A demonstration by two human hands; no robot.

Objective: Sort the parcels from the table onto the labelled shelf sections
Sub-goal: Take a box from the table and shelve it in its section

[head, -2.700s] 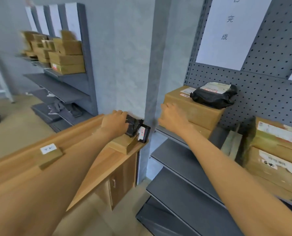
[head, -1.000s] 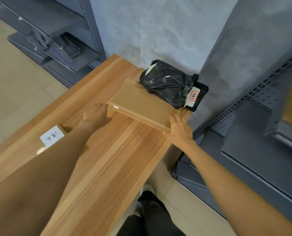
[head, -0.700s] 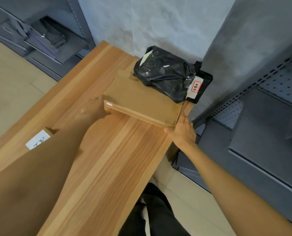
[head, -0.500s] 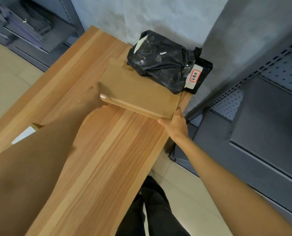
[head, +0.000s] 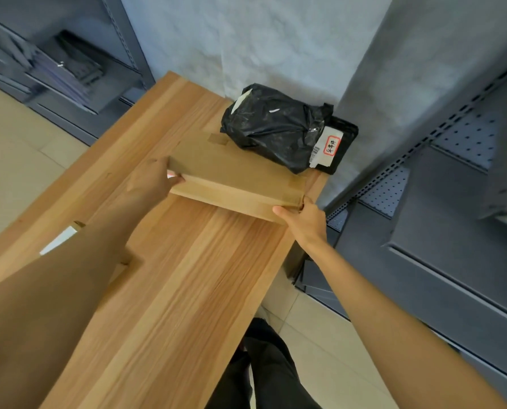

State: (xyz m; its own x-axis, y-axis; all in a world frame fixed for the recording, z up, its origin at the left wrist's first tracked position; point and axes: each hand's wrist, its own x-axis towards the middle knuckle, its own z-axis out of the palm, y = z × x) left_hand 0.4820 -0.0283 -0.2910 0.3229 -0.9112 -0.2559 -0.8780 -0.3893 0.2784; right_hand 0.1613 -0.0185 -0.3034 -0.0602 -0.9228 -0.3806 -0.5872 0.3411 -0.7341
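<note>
1. over on the left there's a grey shelf unit [head: 78,69] with flat dark stuff stacked on it, kinda blurry; a white label [head: 58,241] pokes out from behind the left forearm near the table's left edge
2. left hand [head: 150,184] has its thumb curled onto the left end of the flat cardboard box [head: 234,178]; the box sits near the far right corner of the wooden table [head: 172,290], near edge tipped up a bit
3. right hand [head: 304,218] grips the box's right near corner, right at the table's right edge
4. black plastic parcel [head: 273,129] rests partly on the box's far end, in the far corner by the wall; a black tray [head: 342,143] with a red-framed tag lies under it
5. grey pegboard shelving [head: 453,208] stands to the right of the table
</note>
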